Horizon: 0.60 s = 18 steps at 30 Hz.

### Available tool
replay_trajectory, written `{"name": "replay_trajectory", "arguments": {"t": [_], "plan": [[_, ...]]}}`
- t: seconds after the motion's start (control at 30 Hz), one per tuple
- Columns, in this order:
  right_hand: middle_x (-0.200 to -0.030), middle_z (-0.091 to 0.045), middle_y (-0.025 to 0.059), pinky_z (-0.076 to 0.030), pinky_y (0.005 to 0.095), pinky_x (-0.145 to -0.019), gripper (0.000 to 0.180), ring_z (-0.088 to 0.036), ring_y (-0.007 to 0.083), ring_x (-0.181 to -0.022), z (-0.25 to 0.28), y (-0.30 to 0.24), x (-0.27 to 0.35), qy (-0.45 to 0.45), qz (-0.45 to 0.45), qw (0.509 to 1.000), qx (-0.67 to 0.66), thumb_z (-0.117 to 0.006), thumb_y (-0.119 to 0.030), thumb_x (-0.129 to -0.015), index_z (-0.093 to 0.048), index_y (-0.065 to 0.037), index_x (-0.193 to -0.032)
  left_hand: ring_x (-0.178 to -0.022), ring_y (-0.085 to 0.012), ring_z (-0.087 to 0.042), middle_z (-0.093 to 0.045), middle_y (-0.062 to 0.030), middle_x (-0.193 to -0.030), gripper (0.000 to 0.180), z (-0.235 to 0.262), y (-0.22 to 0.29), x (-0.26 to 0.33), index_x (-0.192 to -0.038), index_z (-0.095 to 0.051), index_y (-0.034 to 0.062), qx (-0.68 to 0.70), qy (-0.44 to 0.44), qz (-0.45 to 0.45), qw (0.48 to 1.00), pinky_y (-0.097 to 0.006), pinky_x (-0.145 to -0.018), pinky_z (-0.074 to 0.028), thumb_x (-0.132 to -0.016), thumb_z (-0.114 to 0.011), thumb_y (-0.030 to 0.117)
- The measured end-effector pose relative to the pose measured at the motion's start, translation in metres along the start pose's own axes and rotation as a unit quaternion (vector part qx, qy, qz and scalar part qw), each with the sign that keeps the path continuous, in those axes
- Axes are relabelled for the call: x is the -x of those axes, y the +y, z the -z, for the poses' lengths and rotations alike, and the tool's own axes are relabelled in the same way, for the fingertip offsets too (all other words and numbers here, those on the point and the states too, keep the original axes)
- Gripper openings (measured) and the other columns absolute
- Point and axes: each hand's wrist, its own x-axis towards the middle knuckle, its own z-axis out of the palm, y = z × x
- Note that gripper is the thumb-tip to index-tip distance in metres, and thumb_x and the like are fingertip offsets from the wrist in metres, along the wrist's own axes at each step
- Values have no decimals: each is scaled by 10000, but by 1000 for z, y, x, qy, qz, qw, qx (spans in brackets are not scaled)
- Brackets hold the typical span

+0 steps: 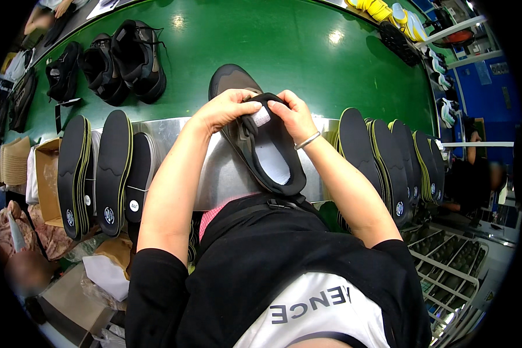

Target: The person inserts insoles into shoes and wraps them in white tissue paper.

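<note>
Hiding shoe (pixel 267 156) tongue: both hands (pixel 261 113)

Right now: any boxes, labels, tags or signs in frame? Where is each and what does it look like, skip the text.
Cardboard box: far left beside the upright insoles, open, brown.
Round stickers: on the heels of the left insoles, small, white or dark.
Round stickers on right insoles: near the lower ends, small, pale.
White tongue label: inside the black shoe, between left hand and right hand.
Blue wall panel: far right, rectangular.

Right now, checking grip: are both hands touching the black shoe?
Touching. The head view shows the left hand and right hand gripping the black shoe at its tongue.
</note>
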Motion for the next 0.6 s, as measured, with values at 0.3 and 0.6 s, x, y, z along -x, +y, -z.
{"name": "replay_trajectory", "arguments": {"t": [0.3,0.6], "plan": [[-717,-456,19,-363,224,-608,193,-427,94,-675,0,1,0,0,0,1000,-19,-586,-174,-745,-497,-5,-716,-737,-57,-512,-568,1,-843,260,-1,0,-1,-932,-559,-15,7,-11,-5,1000,-190,-692,-421,-761,-612,174],[-693,-487,34,-381,250,-604,175,-453,118,-671,0,-4,4,23,7,1000,-5,-587,-175,-734,-524,-12,-723,-787,-78,-506,-562,-5,-871,261,-1,-3,-6,-948,-557,-15,-67,-3,-25,997,-204,-732,-403,-776,-579,180]]}}
